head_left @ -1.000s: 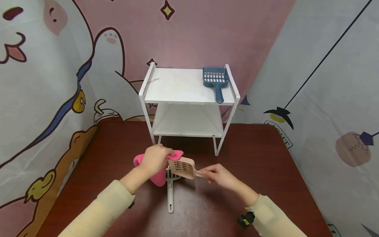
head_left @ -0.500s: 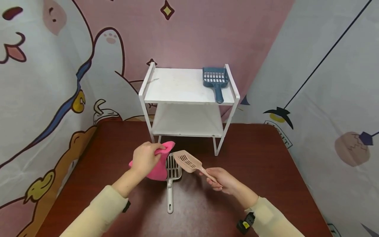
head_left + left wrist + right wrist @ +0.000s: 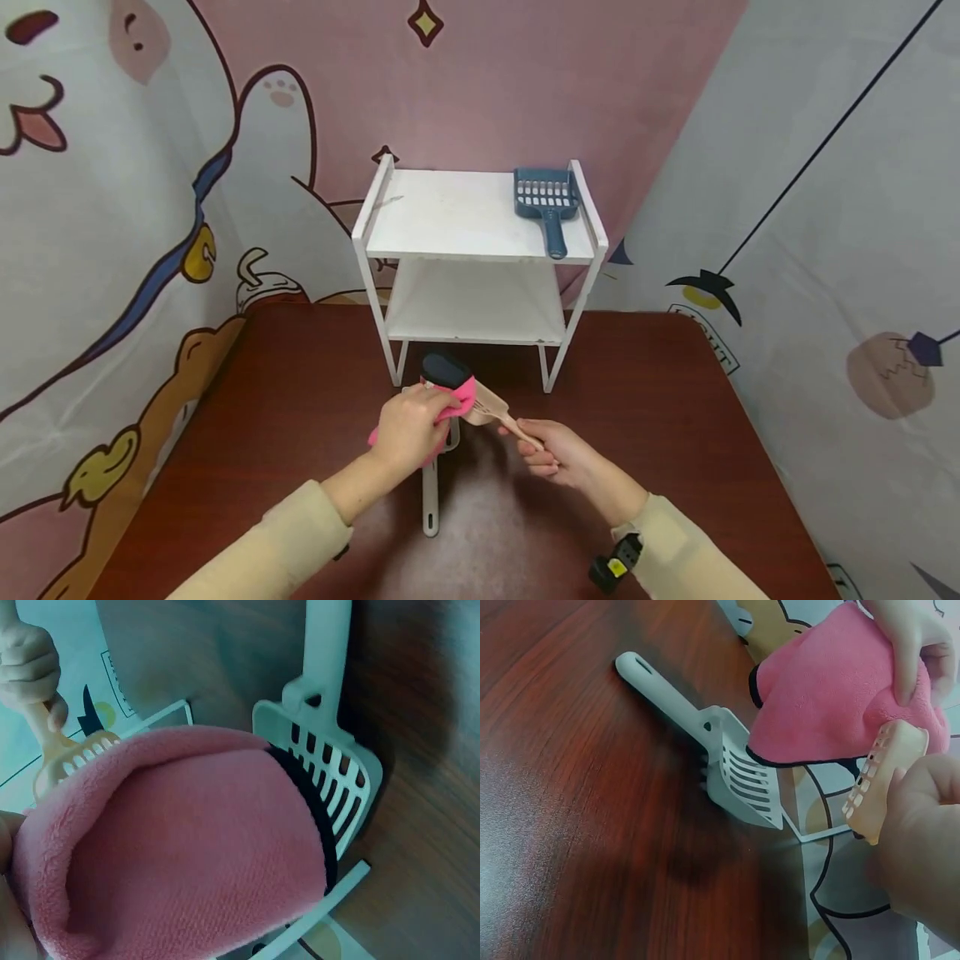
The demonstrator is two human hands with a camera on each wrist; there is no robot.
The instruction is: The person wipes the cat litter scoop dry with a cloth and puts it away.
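My left hand [image 3: 407, 427] grips a pink cloth [image 3: 202, 840] with dark edging; a dark patch of it shows above my fingers in the head view. The cloth covers part of the head of a beige slotted litter scoop [image 3: 492, 405]. My right hand [image 3: 566, 456] holds that scoop by its handle, off the table. In the right wrist view, cloth and beige scoop [image 3: 889, 776] meet. Below them a pale grey litter scoop [image 3: 742, 784] lies on the table, its handle [image 3: 430, 500] pointing towards me; the cloth and my left hand hide much of its head from above.
A white two-tier rack [image 3: 457, 212] stands at the back of the brown table [image 3: 637, 375]. On its top shelf, at the right, lies a dark blue litter scoop [image 3: 551, 208]. A cartoon-printed curtain [image 3: 600, 83] hangs behind and at both sides.
The cloth first came off the beige scoop to the left, then moved back right onto its head, turning up a dark side. The right hand tilted the scoop and keeps holding it.
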